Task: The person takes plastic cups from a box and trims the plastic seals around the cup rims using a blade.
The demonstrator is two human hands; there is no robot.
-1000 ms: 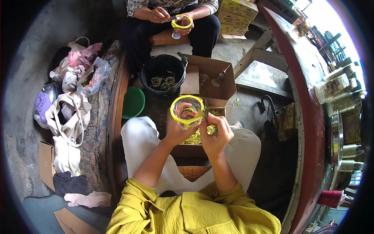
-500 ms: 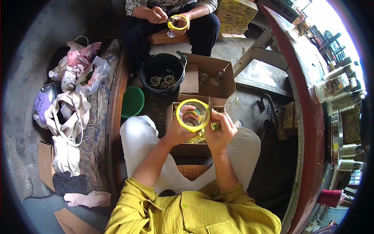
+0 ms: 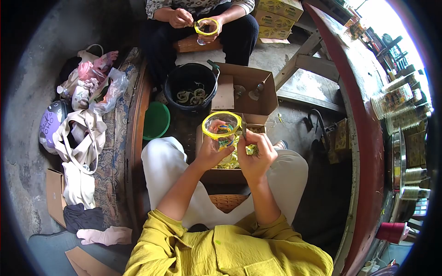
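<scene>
My left hand (image 3: 209, 155) is wrapped around a clear glass cup (image 3: 223, 136) with a yellow band at its rim and a colourful pattern on its side. The cup's mouth tilts up towards me. At the cup's right side, my right hand (image 3: 258, 151) is closed in a pinch on a thin, dark, flat blade-like piece (image 3: 243, 130), held against or very near the rim. Below both hands, a cardboard box (image 3: 223, 175) between my knees holds yellow-green strips (image 3: 233, 162).
Ahead stand a black bucket (image 3: 171, 87) with pale strips inside and an open carton (image 3: 262, 73) with glasses. Opposite, another person's hands (image 3: 181, 18) hold a similar yellow-rimmed glass (image 3: 206, 33). A green lid (image 3: 156, 121) lies left; a red-edged table (image 3: 352, 96) runs along the right.
The cup has moved slightly forward and left and tipped, so more of its side shows. My right hand has shifted slightly left, still pinching at the rim.
</scene>
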